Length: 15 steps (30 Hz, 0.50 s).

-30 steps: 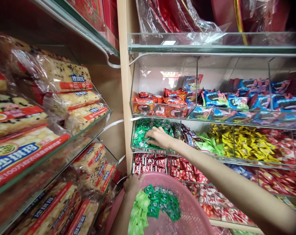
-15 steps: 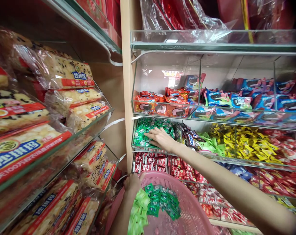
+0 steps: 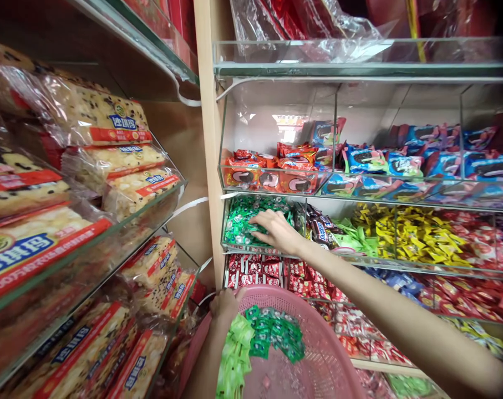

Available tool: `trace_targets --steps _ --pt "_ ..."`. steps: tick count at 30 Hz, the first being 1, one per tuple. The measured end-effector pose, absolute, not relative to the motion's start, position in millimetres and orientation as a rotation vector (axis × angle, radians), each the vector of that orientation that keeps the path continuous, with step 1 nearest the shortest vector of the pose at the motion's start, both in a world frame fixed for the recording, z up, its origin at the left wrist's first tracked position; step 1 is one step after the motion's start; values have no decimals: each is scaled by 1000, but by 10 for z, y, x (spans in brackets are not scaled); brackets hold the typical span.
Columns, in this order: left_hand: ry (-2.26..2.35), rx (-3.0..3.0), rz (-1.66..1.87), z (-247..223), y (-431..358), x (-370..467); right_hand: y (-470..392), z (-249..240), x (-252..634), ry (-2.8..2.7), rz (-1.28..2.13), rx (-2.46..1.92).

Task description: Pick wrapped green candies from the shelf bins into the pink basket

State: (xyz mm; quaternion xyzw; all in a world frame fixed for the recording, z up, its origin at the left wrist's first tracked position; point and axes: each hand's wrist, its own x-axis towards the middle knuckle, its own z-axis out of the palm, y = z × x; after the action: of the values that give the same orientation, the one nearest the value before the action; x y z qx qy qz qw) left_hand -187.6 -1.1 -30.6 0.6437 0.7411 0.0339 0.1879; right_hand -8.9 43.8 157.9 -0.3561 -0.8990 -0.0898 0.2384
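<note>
My right hand (image 3: 275,230) is over the front of a glass bin of small green packets (image 3: 238,219), its fingers apart and touching or just above them; I see nothing held in it. My left hand (image 3: 226,305) is wrapped over the far left rim of a pink plastic basket (image 3: 330,332). Inside the basket, dark green packets (image 3: 276,332) lie toward the back and light green packets (image 3: 235,354) lie at the left, partly behind my left forearm.
Shelves of wrapped pastries (image 3: 122,119) stand close on the left, beside a wooden post (image 3: 209,166). Glass edges (image 3: 359,257) divide bins of yellow packets (image 3: 421,235), red packets (image 3: 255,271) and blue packets (image 3: 363,158).
The view has shifted slightly, with the shelves a little further left and up. My right hand has drawn slightly right over the green packets. My left hand still holds the basket rim.
</note>
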Motion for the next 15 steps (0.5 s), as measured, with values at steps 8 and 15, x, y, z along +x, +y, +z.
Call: trace_targets --steps 8,15 --pt "2080 1812 83 -327 -4 -1868 -500 1022 44 -2478 196 -973" --pt "2095 1813 80 -284 -22 -1861 -755 -79 125 -2816 391 -1330"
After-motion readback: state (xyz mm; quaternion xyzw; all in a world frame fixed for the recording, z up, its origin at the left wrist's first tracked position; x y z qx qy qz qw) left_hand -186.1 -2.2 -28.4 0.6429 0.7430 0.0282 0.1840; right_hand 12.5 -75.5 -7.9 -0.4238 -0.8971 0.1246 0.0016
